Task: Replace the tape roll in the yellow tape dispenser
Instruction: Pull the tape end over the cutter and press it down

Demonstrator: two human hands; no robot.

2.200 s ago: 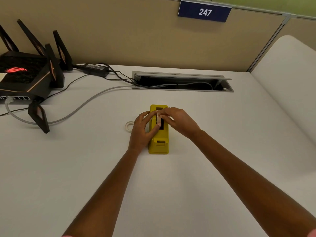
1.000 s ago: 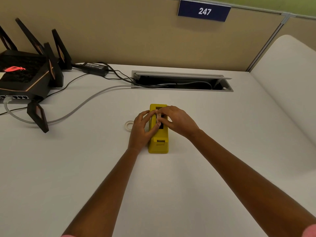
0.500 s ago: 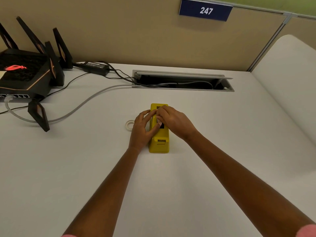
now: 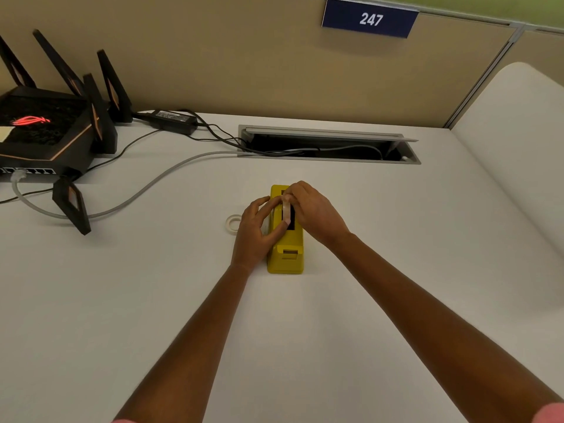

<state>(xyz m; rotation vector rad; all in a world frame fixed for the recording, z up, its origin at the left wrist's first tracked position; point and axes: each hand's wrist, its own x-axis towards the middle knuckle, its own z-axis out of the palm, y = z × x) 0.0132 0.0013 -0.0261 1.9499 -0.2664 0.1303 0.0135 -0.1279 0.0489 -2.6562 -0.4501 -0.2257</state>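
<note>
The yellow tape dispenser (image 4: 286, 254) stands on the white desk (image 4: 274, 331), its cutter end toward me. A pale tape roll (image 4: 286, 209) sits on edge in the dark slot on top. My right hand (image 4: 314, 212) pinches the roll's far upper edge from the right. My left hand (image 4: 254, 230) rests against the dispenser's left side, thumb tip touching the roll's near edge. A second, thin white tape ring (image 4: 232, 223) lies flat on the desk just left of my left hand.
A black router (image 4: 45, 132) with upright antennas sits far left, with a grey cable (image 4: 146, 190) and black power brick (image 4: 174, 119) running to an open cable tray (image 4: 329, 145) at the back. A beige partition stands behind; a white panel (image 4: 518, 148) lies to the right.
My hands stayed on the dispenser with small finger shifts. The pale roll shows more clearly above the slot now than half a second ago.
</note>
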